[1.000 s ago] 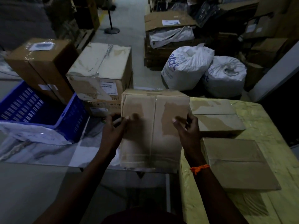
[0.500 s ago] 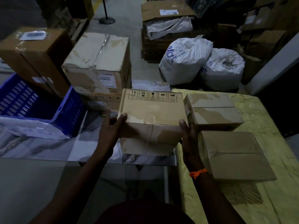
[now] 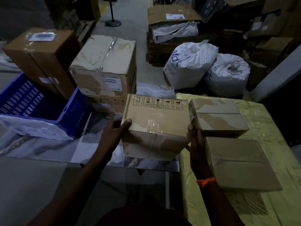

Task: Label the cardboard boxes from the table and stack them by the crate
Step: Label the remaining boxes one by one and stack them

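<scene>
Dim light — left hand (image 3: 114, 133), right hand (image 3: 195, 142) clamp cardboard box (image 3: 154, 121) sides; fingers hidden, symbol captions (image 3: 157, 108) unreadable.

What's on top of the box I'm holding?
On the box: a row of printed handling symbols along the far edge, clear tape near the front, no label showing. The left hand covers the near-left corner.

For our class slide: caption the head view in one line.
Left hand and right hand hold a symbol-printed cardboard box between a blue crate and two boxes lying on a yellow-covered table.
</scene>
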A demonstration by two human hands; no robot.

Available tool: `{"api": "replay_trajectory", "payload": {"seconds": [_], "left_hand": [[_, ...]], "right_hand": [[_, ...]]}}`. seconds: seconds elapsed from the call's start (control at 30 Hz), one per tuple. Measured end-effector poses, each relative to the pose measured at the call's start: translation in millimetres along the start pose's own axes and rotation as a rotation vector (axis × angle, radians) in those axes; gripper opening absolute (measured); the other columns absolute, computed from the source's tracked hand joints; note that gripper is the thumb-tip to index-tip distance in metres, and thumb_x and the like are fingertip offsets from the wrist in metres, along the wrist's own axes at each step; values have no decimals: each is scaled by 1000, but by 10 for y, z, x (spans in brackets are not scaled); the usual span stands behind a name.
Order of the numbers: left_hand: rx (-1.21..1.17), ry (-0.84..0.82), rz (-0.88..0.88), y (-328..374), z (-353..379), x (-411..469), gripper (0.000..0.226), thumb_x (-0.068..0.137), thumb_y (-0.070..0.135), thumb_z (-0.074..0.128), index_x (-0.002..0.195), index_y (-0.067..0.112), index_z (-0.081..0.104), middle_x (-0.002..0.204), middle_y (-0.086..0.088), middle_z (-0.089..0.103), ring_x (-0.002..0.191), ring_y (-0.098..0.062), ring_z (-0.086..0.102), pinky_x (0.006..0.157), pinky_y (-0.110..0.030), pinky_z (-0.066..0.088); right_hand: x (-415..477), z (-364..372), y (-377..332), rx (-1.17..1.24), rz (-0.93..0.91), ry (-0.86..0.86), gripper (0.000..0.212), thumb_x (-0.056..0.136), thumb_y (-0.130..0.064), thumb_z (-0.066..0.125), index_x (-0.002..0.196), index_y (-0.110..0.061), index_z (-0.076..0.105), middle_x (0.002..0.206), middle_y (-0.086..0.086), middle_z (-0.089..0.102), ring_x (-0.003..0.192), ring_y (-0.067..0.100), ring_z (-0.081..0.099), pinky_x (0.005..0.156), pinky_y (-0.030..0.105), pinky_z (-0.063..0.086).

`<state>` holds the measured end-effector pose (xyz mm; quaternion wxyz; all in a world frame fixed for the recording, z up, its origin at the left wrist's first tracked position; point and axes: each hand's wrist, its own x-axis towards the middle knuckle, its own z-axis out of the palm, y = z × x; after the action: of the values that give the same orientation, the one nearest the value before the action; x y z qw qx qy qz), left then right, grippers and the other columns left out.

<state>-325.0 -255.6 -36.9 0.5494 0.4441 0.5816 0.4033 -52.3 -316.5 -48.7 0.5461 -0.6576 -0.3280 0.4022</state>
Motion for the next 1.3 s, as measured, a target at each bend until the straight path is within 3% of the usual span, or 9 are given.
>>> {"api": "replay_trajectory", "payload": {"seconds": [0.1, 0.23, 0.33, 0.47, 0.63, 0.83, 1.03, 1.13, 1.3], "left_hand": [[46, -32, 18, 107, -43, 197, 65, 82, 57, 75, 134, 21, 61, 125, 0, 68, 111, -15, 67, 94, -38, 57], [-59, -118, 0, 263, 97, 418, 37, 98, 29, 65, 132, 13, 62, 126, -10, 69, 115, -22, 68, 93, -34, 57], [0, -191, 57, 231, 179, 421, 43, 90, 39, 73, 128, 21, 66, 121, -5, 73, 112, -23, 70, 96, -47, 57], [-28, -71, 77, 222, 272, 376, 41, 92, 35, 73, 130, 25, 62, 123, 3, 71, 113, -19, 67, 95, -46, 57], [-108, -30, 142, 270, 315, 232, 55, 92, 57, 63, 135, 22, 58, 133, 5, 63, 125, -14, 58, 96, -35, 50], [-130, 56, 63, 53, 314, 8, 30, 91, 71, 50, 96, 52, 73, 99, 24, 73, 105, -3, 64, 97, -42, 52], [-16, 44, 45, -482, 238, -246, 47, 87, 63, 64, 121, 31, 70, 118, 5, 72, 111, -13, 68, 96, -52, 56], [11, 59, -5, -721, 187, -357, 44, 84, 54, 68, 120, 28, 69, 117, 3, 71, 108, -17, 69, 90, -48, 59], [102, 84, -59, -902, 118, -408, 38, 86, 44, 69, 118, 23, 70, 107, -1, 73, 92, -15, 71, 72, -36, 60]], "right_hand": [[254, -58, -173, -34, 7, -68, 58, 90, -59, 67, 134, -24, 59, 128, -2, 65, 119, 15, 63, 103, 42, 54], [488, -17, -358, -202, 10, -231, 49, 96, -47, 68, 138, -24, 59, 128, 0, 70, 112, 14, 69, 94, 33, 58], [474, 58, -419, -243, -46, -242, 35, 98, -45, 66, 130, -30, 64, 122, -6, 72, 109, 10, 68, 92, 29, 56], [441, -2, -419, -240, -120, -136, 56, 93, -54, 67, 141, -28, 57, 131, -2, 68, 121, 19, 63, 101, 41, 52], [327, -155, -483, -62, -160, -47, 36, 103, -34, 59, 137, -21, 56, 120, -11, 69, 106, -5, 66, 81, 14, 52], [128, -231, -80, -9, -55, -58, 22, 106, -41, 53, 121, -28, 63, 109, -16, 71, 117, 23, 66, 88, 34, 57], [-175, -308, 321, 56, 111, -1, 66, 62, -91, 67, 113, -50, 70, 131, -11, 69, 127, 10, 60, 111, 49, 48], [-247, -347, 525, 42, 170, -9, 80, 61, -92, 67, 121, -40, 70, 130, -6, 71, 123, 12, 64, 110, 50, 49], [-335, -332, 841, -32, 219, -4, 70, 70, -89, 65, 122, -42, 70, 131, -4, 68, 124, 18, 62, 109, 52, 50]]}}
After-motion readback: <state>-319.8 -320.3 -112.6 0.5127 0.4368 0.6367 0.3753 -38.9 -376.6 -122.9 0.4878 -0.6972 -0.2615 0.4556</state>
